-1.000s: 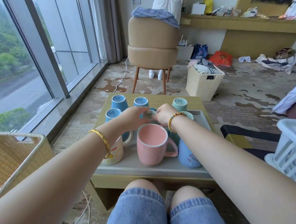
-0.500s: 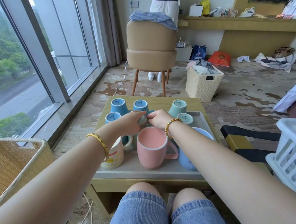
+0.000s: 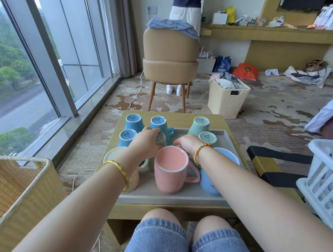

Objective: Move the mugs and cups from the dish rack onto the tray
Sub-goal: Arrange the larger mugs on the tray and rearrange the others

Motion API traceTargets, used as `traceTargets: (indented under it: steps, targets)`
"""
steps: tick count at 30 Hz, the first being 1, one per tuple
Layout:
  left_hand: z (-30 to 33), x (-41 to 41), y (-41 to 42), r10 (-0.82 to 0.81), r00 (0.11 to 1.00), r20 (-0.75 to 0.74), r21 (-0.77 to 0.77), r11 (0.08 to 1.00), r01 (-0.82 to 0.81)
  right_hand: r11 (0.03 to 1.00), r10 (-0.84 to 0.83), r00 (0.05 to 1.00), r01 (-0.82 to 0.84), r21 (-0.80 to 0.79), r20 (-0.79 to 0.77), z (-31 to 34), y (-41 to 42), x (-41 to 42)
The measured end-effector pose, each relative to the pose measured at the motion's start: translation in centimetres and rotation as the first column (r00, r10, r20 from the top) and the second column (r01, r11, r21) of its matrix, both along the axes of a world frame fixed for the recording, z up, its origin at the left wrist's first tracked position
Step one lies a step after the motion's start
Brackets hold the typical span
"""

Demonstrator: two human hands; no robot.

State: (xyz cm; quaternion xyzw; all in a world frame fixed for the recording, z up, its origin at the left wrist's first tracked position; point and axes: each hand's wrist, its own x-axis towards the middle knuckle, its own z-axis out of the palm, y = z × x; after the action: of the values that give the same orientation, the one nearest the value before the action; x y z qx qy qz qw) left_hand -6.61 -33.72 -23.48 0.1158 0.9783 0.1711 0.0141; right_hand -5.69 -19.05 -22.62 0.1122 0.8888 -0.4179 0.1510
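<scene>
Now, on the grey rectangular tray (image 3: 169,198), you have three upturned blue cups (image 3: 133,122), two upturned green cups (image 3: 200,124) and three upright mugs: cream, pink (image 3: 170,172), blue. Your left hand (image 3: 146,139) curls round a small glass cup (image 3: 161,140); your right hand (image 3: 188,143), fingers bent, has let go and drawn back to the pink mug's rim.

A tray (image 3: 177,198) lies on the bench (image 3: 222,122). Three upright mugs (image 3: 171,174) stand along the tray's near edge, with upturned cups (image 3: 133,122) behind them. The dish rack (image 3: 325,178) sits right of the tray, and a chair (image 3: 170,56) stands beyond it.
</scene>
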Motion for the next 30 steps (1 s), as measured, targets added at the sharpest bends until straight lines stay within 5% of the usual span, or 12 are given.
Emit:
traceTargets:
  steps: [16,22,25,30]
  targets:
    - [-0.4,1.1,-0.6,0.027,1.000,-0.009,0.027,0.999,-0.027,0.997,-0.064,0.978,0.056,-0.046,-0.199,-0.3,-0.5,2.2]
    - [1.5,4.4,-0.9,-0.029,0.994,-0.105,0.158,0.986,0.045,0.996,-0.079,0.961,0.087,0.019,-0.266,-0.8,-2.1,5.3]
    - [2.3,6.7,-1.1,-0.186,0.978,-0.099,0.052,0.980,0.191,0.971,-0.165,0.931,0.212,0.115,-0.324,-1.4,-2.9,7.2]
    - [2.4,9.3,-1.2,-0.332,0.943,0.003,-0.178,0.928,0.327,0.964,-0.237,0.923,0.262,0.043,-0.304,-2.7,-3.0,9.2]
